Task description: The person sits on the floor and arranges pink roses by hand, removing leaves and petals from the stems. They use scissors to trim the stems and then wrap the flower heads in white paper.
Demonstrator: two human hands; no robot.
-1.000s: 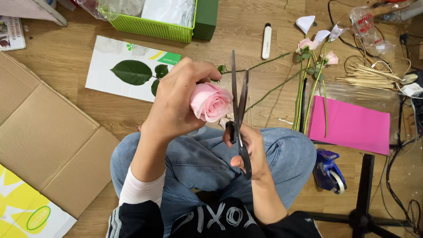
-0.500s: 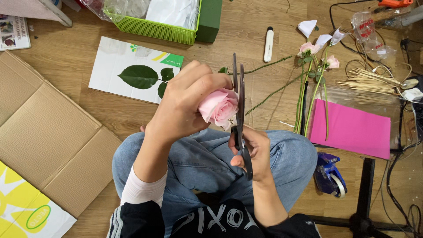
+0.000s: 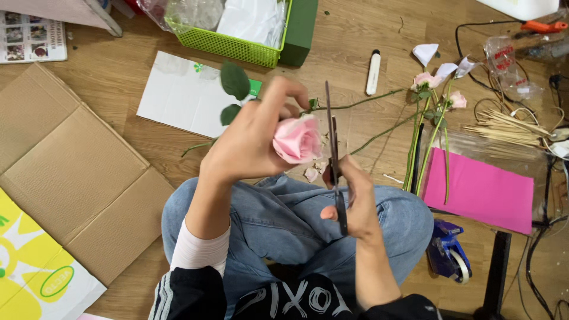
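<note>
Wooden floor (image 3: 367,29): carries everything listed; the person sits on it cross-legged in blue jeans.

Flattened cardboard (image 3: 77,178): lies to the person's left, with a yellow printed sheet (image 3: 29,266) at its near corner.

Green basket (image 3: 237,47): far side, holding clear plastic and white wrapping.

White card (image 3: 178,95): in front of the basket, partly behind the raised leaves.

Pink paper sheet (image 3: 480,189): to the right, flat under a clear sleeve.

Loose rose stems (image 3: 424,136): several, with small pink buds, lying beside the pink sheet and not yet handled.

Bundle of thin wooden sticks (image 3: 510,130): just beyond the pink sheet, near tangled cables.

Left hand (image 3: 249,142): raised above the lap, fingers wrapped round the stem just behind the bloom.

Right hand (image 3: 349,201): fingers through the handles, closed around them.

Scissors (image 3: 333,154): upright, blades nearly together, just beside the bloom.

Pink rose (image 3: 296,139): held in the left hand over the knees, head turned to the right, stem and two green leaves trailing away to the far left.

Tape dispenser (image 3: 447,258): blue, by the right knee.

White marker-like stick (image 3: 373,72): alone on the floor.

Petal scraps (image 3: 311,173): a few bits near the blades suggest that trimming of this bloom is under way, with the other stems left.
</note>
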